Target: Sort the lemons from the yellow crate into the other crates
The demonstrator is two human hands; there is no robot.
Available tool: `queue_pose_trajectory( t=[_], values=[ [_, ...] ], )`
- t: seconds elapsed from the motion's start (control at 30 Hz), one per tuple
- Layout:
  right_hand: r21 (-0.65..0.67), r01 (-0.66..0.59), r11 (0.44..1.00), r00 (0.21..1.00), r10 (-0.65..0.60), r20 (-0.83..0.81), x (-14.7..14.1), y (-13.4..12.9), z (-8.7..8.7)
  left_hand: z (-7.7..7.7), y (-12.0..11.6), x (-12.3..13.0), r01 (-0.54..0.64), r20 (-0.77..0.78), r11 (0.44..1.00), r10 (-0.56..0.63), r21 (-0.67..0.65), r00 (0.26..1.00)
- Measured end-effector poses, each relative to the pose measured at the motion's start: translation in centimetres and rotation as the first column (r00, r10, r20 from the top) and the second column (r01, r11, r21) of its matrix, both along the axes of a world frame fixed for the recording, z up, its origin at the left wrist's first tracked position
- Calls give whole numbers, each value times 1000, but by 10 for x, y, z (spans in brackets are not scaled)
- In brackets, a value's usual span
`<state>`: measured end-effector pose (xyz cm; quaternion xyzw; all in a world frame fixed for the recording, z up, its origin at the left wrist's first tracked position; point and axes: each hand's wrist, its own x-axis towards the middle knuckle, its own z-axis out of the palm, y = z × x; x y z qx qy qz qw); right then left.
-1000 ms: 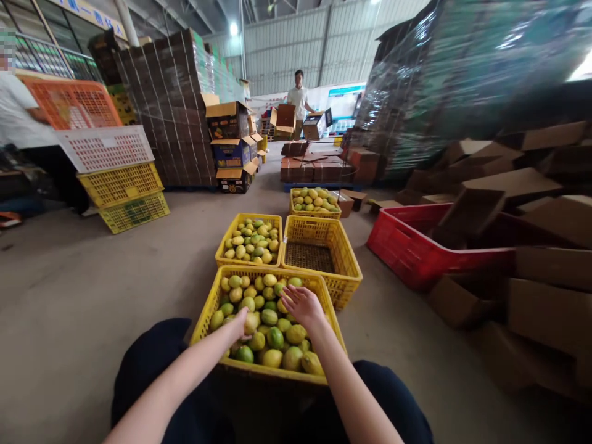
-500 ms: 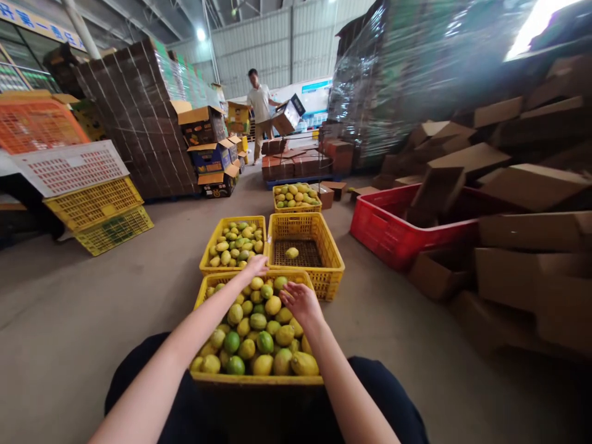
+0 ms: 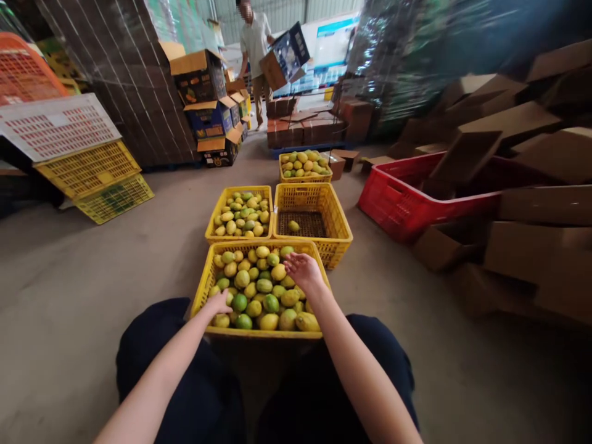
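Note:
The near yellow crate (image 3: pixel 263 333) is full of yellow and green lemons. My left hand (image 3: pixel 219 303) is over its left side beside a green lemon (image 3: pixel 239 302), fingers apart and nothing seen in them. Above the crate's right back part is my right hand (image 3: pixel 303 270), palm turned inward, fingers spread and empty. Behind stand two more yellow crates: the left one (image 3: pixel 238 238) holds many lemons, while the right one (image 3: pixel 340 216) has a single lemon (image 3: pixel 293 226) on its bottom.
Farther back is another crate of lemons (image 3: pixel 305 165). On the right, a red crate (image 3: pixel 388 200) holds cardboard beside heaped boxes (image 3: pixel 522 253). Stacked crates (image 3: pixel 87 169) lean at left. A person (image 3: pixel 256 49) holds a box in the background.
My left hand has moved from the crate's back edge to its near left side. My right hand remains over the right back part. The view has tilted down, and the person's box appears nearer.

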<state>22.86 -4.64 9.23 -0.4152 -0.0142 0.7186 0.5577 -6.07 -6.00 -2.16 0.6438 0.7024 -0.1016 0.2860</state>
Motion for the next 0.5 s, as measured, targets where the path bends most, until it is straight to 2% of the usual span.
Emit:
queue_pose_trajectory(
  t=[0.2, 0.33, 0.43, 0.5],
  values=[
    [-47, -34, 998, 999, 35, 36, -11, 4, -1, -12, -5, -9, -38, 113, 997, 31, 60, 993],
    [-71, -57, 996, 996, 61, 62, -20, 3, -2, -12, -7, -9, -144, 229, 987, 126, 65, 965],
    [-80, -72, 994, 994, 79, 81, -23, 0, -1, -8, -11, -8, -264, 356, 963, 230, 50, 906],
    [-81, -77, 994, 992, 84, 90, -22, -2, 0, -3, -11, -9, -347, 466, 938, 304, 5, 831]
  ],
)
